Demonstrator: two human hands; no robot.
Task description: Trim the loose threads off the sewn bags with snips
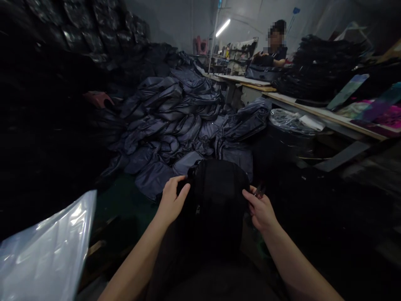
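Observation:
A black backpack [221, 188] stands upright in front of me, near my lap, with a zipper pull on its left front. My left hand [172, 198] grips the bag's left side; its thumb shows, while the fingertips are lost in the dark fabric. On the opposite side my right hand [260, 209] pinches the bag's edge between thumb and fingers. Small dark thread snips [259, 191] are tucked in that same hand, their tips poking up past the fingers. The lower part of the bag fades into shadow.
A large heap of dark bags [175, 108] covers the floor ahead. Clear plastic sheets [46, 255] lie at the lower left. On the right runs a worktable [300, 102] with a black stack [319, 62]; a co-worker [277, 46] is behind it. A pink stool [99, 99] stands left.

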